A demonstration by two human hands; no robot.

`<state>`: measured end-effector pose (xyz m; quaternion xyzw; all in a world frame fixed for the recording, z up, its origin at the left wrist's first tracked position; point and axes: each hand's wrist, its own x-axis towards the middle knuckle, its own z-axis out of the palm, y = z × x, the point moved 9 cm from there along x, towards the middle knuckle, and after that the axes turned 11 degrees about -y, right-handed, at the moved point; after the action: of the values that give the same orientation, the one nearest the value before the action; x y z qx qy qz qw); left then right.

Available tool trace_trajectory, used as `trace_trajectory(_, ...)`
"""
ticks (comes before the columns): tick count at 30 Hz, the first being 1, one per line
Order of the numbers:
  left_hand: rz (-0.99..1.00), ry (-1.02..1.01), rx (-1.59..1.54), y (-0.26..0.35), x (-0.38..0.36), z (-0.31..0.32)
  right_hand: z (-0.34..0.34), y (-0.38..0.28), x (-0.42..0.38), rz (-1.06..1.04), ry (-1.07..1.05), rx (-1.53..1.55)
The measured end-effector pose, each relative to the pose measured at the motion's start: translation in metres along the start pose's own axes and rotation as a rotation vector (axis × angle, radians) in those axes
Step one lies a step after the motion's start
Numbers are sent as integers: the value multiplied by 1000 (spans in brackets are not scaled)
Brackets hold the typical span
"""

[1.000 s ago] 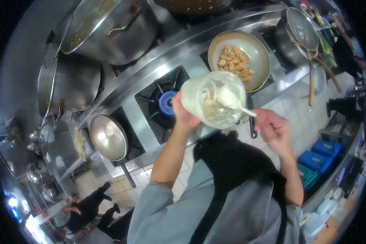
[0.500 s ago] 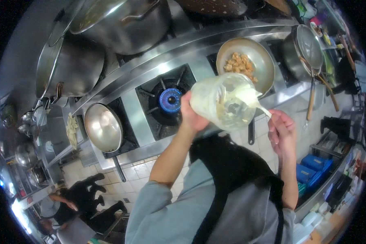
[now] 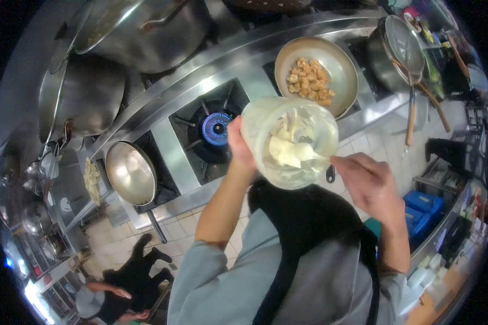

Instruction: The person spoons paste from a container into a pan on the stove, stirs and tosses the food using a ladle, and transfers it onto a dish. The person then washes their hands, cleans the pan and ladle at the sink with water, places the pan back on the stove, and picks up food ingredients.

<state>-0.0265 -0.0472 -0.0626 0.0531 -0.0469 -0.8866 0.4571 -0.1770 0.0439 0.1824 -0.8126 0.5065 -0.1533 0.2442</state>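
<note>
My left hand (image 3: 241, 145) is wrapped round the side of a clear tub (image 3: 255, 130), tilted so that its mouth faces me. Thick white cream (image 3: 287, 150) clings to the inside of the tub. My right hand (image 3: 370, 183) pinches the handle of a spoon (image 3: 321, 157), whose head is inside the tub and covered by cream. Behind the tub, a frying pan (image 3: 344, 81) holds browned chunks of food (image 3: 310, 80); its handle is mostly hidden by the tub.
A gas burner (image 3: 218, 129) burns blue left of the tub. An empty frying pan (image 3: 131, 176) sits further left, its handle jutting forward. Large pots (image 3: 89, 95) stand at the back left. A pot with a strainer (image 3: 404, 49) is at the right. Another person (image 3: 114, 292) is at lower left.
My right hand has moved left, bringing the spoon and its cream from the tub's rim down inside. The tub's mouth has turned more toward me. The view has shifted slightly.
</note>
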Motion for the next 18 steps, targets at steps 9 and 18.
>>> trace_trajectory(9,-18,34,67,-1,-7,10,-13,-5,-3,39,73,-4)
trace_trajectory(18,-3,27,196,6,3,21,22,-29,19,-52,-282,-155)
